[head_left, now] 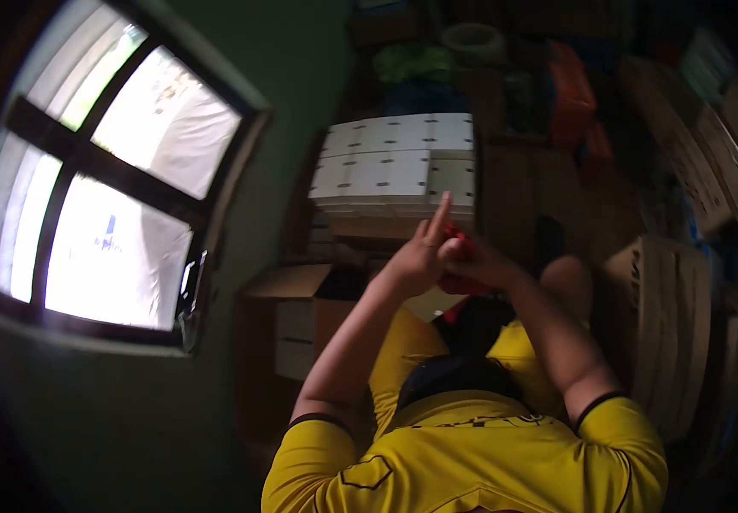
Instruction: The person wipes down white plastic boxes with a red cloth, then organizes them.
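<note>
Left hand (418, 263), one finger raised, and right hand (492, 267), curled, meet at the red item (465, 249), can't tell which grips it; white boxes (386, 160) at 11 o'clock

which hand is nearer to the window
Left. The left hand is on the side facing the window, off to its right; the right hand is farther right, beyond the left one, beside the red item.

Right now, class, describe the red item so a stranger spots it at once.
From the yellow shirt at the bottom, look up to where the left hand and right hand come together. The red item is there, just below the white boxes. Its deep red sets it apart from the bare hands and those boxes.
</note>
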`<state>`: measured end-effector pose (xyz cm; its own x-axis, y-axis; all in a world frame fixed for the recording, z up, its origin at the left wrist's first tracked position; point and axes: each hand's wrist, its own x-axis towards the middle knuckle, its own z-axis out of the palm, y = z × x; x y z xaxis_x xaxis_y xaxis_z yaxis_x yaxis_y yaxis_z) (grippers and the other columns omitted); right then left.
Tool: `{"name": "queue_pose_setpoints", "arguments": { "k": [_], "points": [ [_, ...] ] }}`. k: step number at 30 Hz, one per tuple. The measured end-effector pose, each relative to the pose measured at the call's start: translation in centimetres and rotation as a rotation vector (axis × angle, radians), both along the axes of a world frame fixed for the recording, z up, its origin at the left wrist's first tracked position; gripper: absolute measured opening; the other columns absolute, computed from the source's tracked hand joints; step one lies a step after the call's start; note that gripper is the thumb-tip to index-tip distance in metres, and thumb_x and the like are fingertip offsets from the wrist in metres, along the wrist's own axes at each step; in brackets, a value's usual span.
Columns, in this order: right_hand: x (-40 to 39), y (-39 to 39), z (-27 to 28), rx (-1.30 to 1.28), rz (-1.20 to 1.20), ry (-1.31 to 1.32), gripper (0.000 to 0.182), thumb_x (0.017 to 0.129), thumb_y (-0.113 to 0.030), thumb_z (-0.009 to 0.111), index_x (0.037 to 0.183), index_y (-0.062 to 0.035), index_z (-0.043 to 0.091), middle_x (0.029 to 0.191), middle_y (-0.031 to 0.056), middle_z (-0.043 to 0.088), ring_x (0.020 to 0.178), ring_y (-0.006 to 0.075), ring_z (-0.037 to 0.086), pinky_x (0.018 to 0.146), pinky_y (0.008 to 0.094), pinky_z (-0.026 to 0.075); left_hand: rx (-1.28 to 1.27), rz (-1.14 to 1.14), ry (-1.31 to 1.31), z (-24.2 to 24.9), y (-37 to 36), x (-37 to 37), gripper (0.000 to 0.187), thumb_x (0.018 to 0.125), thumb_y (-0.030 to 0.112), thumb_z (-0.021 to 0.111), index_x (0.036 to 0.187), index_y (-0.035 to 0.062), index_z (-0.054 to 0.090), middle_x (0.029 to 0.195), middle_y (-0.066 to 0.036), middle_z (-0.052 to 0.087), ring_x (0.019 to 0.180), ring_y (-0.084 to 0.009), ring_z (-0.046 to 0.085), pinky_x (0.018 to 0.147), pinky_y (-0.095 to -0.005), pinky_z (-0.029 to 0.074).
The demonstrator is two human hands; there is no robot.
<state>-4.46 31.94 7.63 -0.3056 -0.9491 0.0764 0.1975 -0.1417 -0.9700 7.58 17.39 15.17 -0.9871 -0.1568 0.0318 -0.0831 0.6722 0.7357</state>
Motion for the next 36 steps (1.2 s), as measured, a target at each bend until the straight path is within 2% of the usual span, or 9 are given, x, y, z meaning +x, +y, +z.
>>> {"name": "queue_pose_setpoints", "arguments": {
  "k": [8,12,15,18,24,29,31,33,36],
  "points": [
    [-1.3,-0.6,-1.5,0.045,-0.387,-0.440,0.029,0.094,-0.027,0.071,0.116,-0.0119,0.060,0.110,0.0019,0.061,0.102,0.0118,0.060,0.089,0.0306,0.051,-0.052,0.370,0.360,0.5,-2.2,2.3,0.084,0.091,0.036,0.070,0.156,0.0087,0.024,0.120,-0.026,0.059,0.111,-0.0399,0.059,0.095,-0.0455,0.048],
    [-4.1,-1.1,-1.2,-0.289,-0.545,-0.678,0.021,0.098,-0.039,0.062,0.101,-0.0179,0.063,0.090,-0.0021,0.063,0.085,0.0099,0.061,0.079,0.0284,0.051,0.734,0.492,0.405,-6.4,-0.3,3.3,0.057,0.101,0.025,0.062,0.148,0.0058,0.035,0.111,-0.013,0.061,0.102,-0.0166,0.062,0.083,-0.0296,0.050],
    [-5.5,-2.0,-2.8,-0.238,-0.637,-0.871,0.022,0.098,-0.040,0.060,0.102,-0.0185,0.064,0.089,-0.0032,0.064,0.082,0.0107,0.063,0.079,0.0290,0.052,0.864,0.470,0.430,-6.6,4.3,2.3,0.053,0.102,0.025,0.061,0.143,0.0027,0.037,0.105,-0.006,0.061,0.093,-0.0125,0.060,0.081,-0.0264,0.050],
    [-4.6,-1.7,-2.2,-0.153,-0.642,-0.872,0.021,0.098,-0.039,0.062,0.099,-0.0187,0.065,0.087,-0.0034,0.063,0.085,0.0118,0.063,0.082,0.0294,0.052,1.222,0.634,0.424,-5.1,5.2,0.7,0.047,0.101,0.027,0.063,0.135,0.0036,0.040,0.107,-0.007,0.060,0.093,-0.0139,0.061,0.082,-0.0289,0.052],
    [-2.7,-1.7,0.0,-0.245,-0.566,-0.957,0.022,0.099,-0.040,0.061,0.094,-0.0183,0.066,0.081,-0.0027,0.063,0.088,0.0112,0.063,0.086,0.0304,0.051,1.116,0.735,0.532,-6.7,3.8,-2.5,0.041,0.102,0.031,0.061,0.127,0.0043,0.042,0.115,-0.010,0.059,0.104,-0.0183,0.061,0.086,-0.0317,0.053],
    [-1.0,-3.5,1.0,-0.277,-0.764,-0.797,0.026,0.106,-0.036,0.049,0.095,-0.0165,0.062,0.083,-0.0022,0.056,0.080,0.0110,0.056,0.078,0.0302,0.049,1.331,0.828,0.609,-5.2,4.8,-4.9,0.045,0.105,0.039,0.050,0.129,0.0014,0.041,0.123,-0.015,0.055,0.114,-0.0235,0.058,0.094,-0.0380,0.051],
    [-1.1,-2.3,-2.6,-0.450,-0.491,-0.593,0.028,0.107,-0.037,0.048,0.095,-0.0143,0.059,0.082,-0.0041,0.051,0.074,0.0081,0.050,0.069,0.0267,0.044,1.263,0.989,0.421,-6.0,5.1,-5.6,0.053,0.105,0.047,0.048,0.130,0.0013,0.039,0.120,-0.017,0.056,0.105,-0.0254,0.059,0.088,-0.0391,0.052],
    [0.1,-2.5,-3.8,-0.225,-0.842,-0.184,0.025,0.106,-0.036,0.051,0.098,-0.0128,0.056,0.075,-0.0076,0.045,0.064,0.0035,0.042,0.056,0.0211,0.037,1.361,0.781,0.636,-7.8,4.8,-6.3,0.055,0.105,0.050,0.044,0.128,0.0005,0.040,0.120,-0.016,0.056,0.103,-0.0251,0.060,0.087,-0.0389,0.052],
    [0.4,-0.9,-0.2,-0.326,-0.676,-0.262,0.027,0.108,-0.034,0.048,0.101,-0.0101,0.060,0.081,-0.0062,0.048,0.073,0.0061,0.045,0.067,0.0243,0.041,1.218,0.826,0.634,-4.6,6.1,-6.2,0.050,0.105,0.048,0.048,0.122,0.0026,0.039,0.115,-0.015,0.056,0.100,-0.0224,0.059,0.086,-0.0379,0.053]
  ]
}}
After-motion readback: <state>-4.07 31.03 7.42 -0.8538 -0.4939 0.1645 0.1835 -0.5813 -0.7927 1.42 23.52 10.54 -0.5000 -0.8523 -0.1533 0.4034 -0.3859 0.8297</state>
